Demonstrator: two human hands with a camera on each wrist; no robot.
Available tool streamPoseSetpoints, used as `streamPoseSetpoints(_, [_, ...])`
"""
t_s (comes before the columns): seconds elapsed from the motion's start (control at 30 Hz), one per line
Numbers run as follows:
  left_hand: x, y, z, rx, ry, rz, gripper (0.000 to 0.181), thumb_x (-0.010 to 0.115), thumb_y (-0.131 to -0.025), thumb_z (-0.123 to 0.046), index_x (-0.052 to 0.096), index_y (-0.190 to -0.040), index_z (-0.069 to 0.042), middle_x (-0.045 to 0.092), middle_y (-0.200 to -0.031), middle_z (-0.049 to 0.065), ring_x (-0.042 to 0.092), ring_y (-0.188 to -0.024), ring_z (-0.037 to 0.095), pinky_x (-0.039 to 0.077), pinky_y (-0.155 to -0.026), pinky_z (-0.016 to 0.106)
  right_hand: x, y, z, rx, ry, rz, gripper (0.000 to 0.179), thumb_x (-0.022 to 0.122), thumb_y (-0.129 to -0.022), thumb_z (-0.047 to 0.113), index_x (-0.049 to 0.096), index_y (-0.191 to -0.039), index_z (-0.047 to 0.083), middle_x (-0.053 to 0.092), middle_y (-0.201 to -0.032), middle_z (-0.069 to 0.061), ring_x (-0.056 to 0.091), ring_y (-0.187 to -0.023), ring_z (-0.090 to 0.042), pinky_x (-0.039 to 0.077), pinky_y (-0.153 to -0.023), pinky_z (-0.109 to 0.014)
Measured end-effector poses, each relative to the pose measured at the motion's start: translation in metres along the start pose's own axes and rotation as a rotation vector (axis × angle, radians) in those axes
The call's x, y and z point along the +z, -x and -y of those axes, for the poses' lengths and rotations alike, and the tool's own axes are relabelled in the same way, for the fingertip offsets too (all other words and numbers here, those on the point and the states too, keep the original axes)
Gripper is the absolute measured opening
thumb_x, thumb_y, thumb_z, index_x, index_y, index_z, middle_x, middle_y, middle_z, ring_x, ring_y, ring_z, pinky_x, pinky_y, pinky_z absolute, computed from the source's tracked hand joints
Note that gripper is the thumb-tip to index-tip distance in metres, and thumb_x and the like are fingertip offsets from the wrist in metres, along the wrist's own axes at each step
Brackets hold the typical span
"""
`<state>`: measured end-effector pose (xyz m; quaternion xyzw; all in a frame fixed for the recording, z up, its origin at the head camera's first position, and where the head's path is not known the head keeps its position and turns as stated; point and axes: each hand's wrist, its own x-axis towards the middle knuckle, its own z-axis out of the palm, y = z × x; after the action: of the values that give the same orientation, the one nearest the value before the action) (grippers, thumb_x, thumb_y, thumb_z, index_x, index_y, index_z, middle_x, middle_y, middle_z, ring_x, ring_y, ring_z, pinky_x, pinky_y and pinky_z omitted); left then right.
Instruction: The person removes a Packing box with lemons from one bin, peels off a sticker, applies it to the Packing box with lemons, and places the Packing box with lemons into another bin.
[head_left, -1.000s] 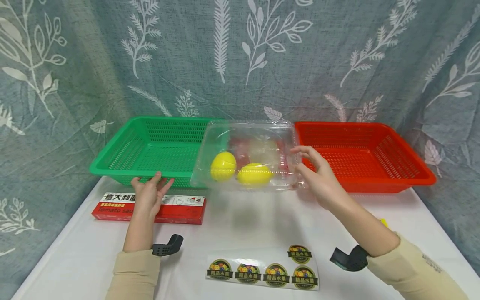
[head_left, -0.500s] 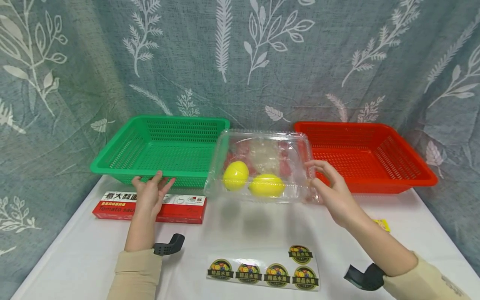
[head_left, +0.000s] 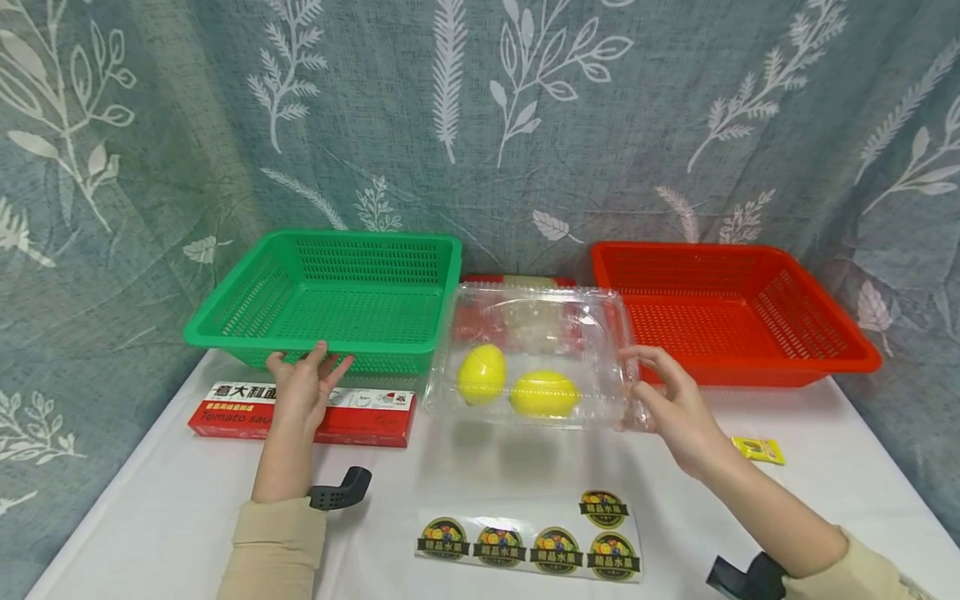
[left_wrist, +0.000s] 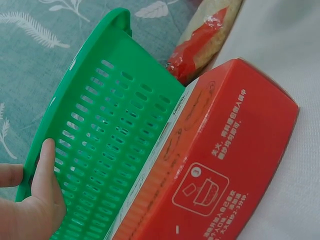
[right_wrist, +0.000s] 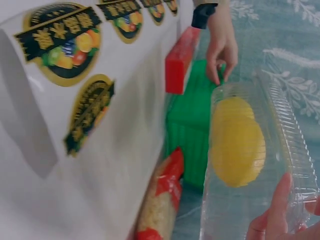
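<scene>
My right hand (head_left: pixel 678 412) pinches the right edge of a clear plastic clamshell box (head_left: pixel 603 358), lid down, raised over the table with shadows below it. Inside lie two yellow lemons, one at left (head_left: pixel 482 375) and one in the middle (head_left: pixel 544 394). At the near rim of a green plastic basket (head_left: pixel 240 342) is my left hand (head_left: pixel 298 396), thumb outside and a finger over the rim in the left wrist view. Under that hand lies a red and white Tomato sauce box (head_left: pixel 360 427), partly hidden by the wrist.
A red basket (head_left: pixel 750 367) stands at the right. Behind the clear box lies a red and cream bag (right_wrist: pixel 162 195). A sheet of round fruit stickers (head_left: pixel 525 571) is at the front. A small yellow packet (head_left: pixel 759 450) lies right. Patterned curtain (head_left: pixel 480 125) hangs behind.
My right hand has brought the clear box with the lemons nearer, lower and a little to the right. The red bag's far edge now shows behind it. My left hand has stayed put.
</scene>
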<state>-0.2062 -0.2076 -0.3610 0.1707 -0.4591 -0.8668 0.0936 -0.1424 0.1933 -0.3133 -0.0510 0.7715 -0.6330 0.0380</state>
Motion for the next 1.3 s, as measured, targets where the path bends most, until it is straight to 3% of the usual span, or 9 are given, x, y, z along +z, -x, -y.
streamPoseSetpoints(0.27, [0.001,0.001,0.001,0.010,-0.010,0.002,0.048,0.042,-0.095,-0.011,0.007,-0.127,-0.018,0.031,-0.111,0.003,0.044,-0.102,0.019,0.047,-0.086,0.028,0.000,0.001,-0.013,-0.013,-0.011,0.000,0.040,0.037,-0.088,-0.004,0.039,-0.127,0.003,0.041,-0.112,-0.021,0.057,-0.081,-0.021,0.055,-0.065,-0.034])
streamPoseSetpoints(0.5, [0.001,0.000,0.001,0.009,-0.014,0.001,0.048,0.041,-0.095,-0.011,0.006,-0.128,-0.019,0.030,-0.114,0.003,0.043,-0.103,0.019,0.047,-0.086,0.028,0.002,0.001,-0.023,-0.016,-0.028,0.007,0.039,0.038,-0.085,-0.006,0.040,-0.123,0.001,0.031,-0.131,-0.019,0.052,-0.092,-0.031,0.055,-0.064,-0.037])
streamPoseSetpoints(0.6, [0.000,-0.001,0.001,0.007,-0.009,0.003,0.051,0.040,-0.096,-0.011,0.003,-0.130,-0.018,0.029,-0.114,0.003,0.043,-0.104,0.019,0.046,-0.087,0.028,0.003,0.001,-0.027,-0.010,-0.040,0.006,0.038,0.038,-0.084,-0.006,0.041,-0.122,0.000,0.026,-0.136,-0.020,0.051,-0.091,-0.027,0.055,-0.063,-0.038])
streamPoseSetpoints(0.9, [0.000,-0.003,0.006,0.058,-0.039,-0.010,0.051,0.044,-0.095,-0.011,0.006,-0.128,-0.014,0.031,-0.110,0.004,0.047,-0.096,0.018,0.048,-0.085,0.028,0.006,0.003,-0.038,0.013,-0.048,0.009,0.041,0.038,-0.083,-0.007,0.041,-0.123,0.000,0.025,-0.138,-0.019,0.051,-0.085,-0.025,0.055,-0.062,-0.038])
streamPoseSetpoints(1.13, [0.002,0.000,0.002,0.002,0.007,0.003,0.051,0.040,-0.095,-0.009,0.003,-0.130,-0.017,0.029,-0.112,0.003,0.043,-0.102,0.020,0.046,-0.087,0.028,0.008,0.005,-0.044,0.010,-0.051,0.003,0.040,0.038,-0.083,-0.007,0.041,-0.123,0.000,0.026,-0.138,-0.018,0.046,-0.091,-0.031,0.055,-0.062,-0.038])
streamPoseSetpoints(1.3, [0.000,0.000,0.001,0.003,-0.010,0.006,0.051,0.040,-0.096,-0.010,0.002,-0.130,-0.017,0.028,-0.112,0.003,0.043,-0.102,0.019,0.046,-0.087,0.027,0.007,0.004,-0.048,-0.009,-0.066,0.010,0.039,0.039,-0.084,-0.007,0.040,-0.122,-0.002,0.026,-0.136,-0.018,0.042,-0.097,-0.034,0.055,-0.061,-0.040])
